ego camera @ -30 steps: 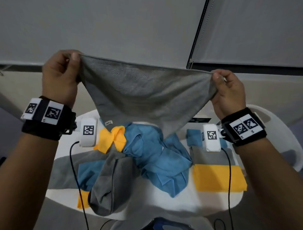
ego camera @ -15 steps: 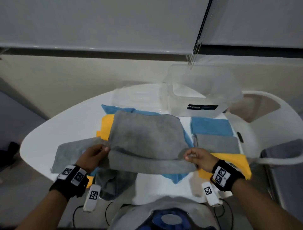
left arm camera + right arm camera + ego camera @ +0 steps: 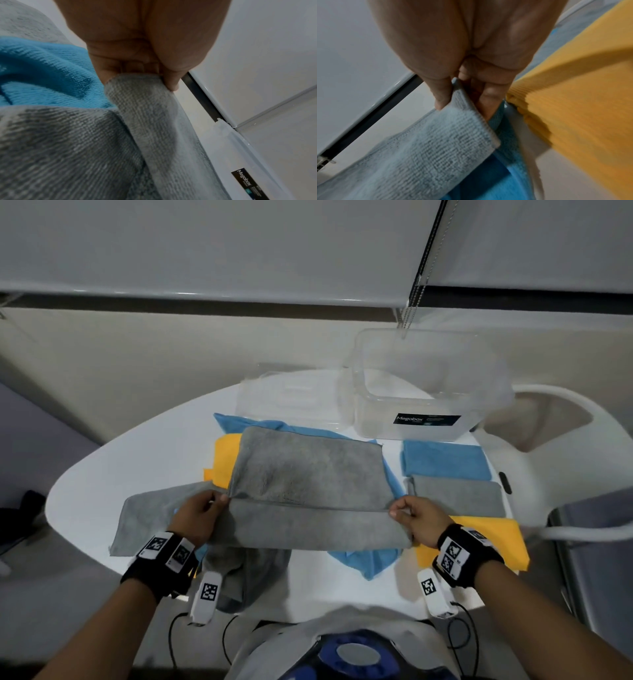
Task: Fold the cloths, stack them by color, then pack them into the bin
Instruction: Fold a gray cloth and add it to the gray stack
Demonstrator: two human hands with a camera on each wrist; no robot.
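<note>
The place looks like a plain office or test room. A white rounded table (image 3: 102, 470) stands before a beige wall (image 3: 171, 364); grey roller blinds (image 3: 205, 244) hang at 12 o'clock, a white chair (image 3: 548, 440) stands at 2 o'clock.

Left hand (image 3: 195, 513) and right hand (image 3: 419, 520) held low and apart, fingers curled, thumbs pinching, forearms extended forward

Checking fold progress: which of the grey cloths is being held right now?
The grey cloth spread across the middle pile: left hand and right hand each pinch an end of it. The folded grey cloth and other loose greys lie untouched.
</note>
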